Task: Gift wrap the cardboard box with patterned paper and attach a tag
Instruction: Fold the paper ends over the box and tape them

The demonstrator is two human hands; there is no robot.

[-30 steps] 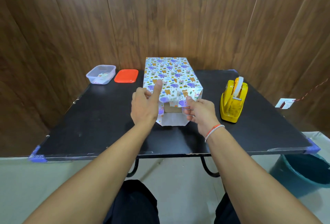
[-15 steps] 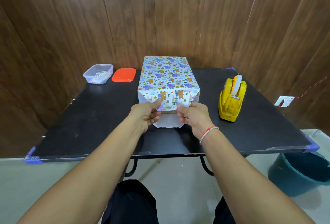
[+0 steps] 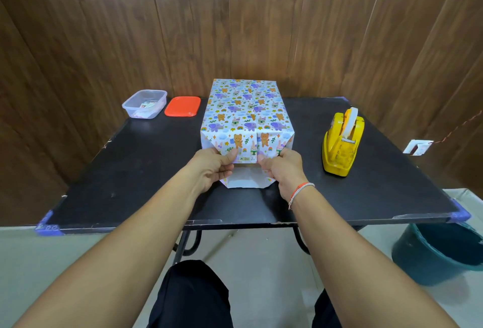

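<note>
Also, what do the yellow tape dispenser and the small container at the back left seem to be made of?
The tape dispenser looks like glossy moulded plastic: smooth yellow body with soft highlights, somewhat scuffed. The container looks like clear plastic, since its contents show through the walls. Its red lid beside it seems opaque plastic with a smooth sheen.

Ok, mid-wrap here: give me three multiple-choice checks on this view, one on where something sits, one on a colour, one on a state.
1. Where is the tape dispenser relative to the wrapped box?
A. on the person's right
B. on the person's left
C. on top of it

2. What colour is the loose lid?
A. blue
B. red-orange
C. green

3. What are the hands doing?
A. both resting flat on the table
B. one pulling tape
C. both holding the top flap down on the near end

Answers: 1 A, it stands right of the box. 2 B, it lies beside the clear container. 3 C, left hand and right hand hold the patterned flap.
</note>
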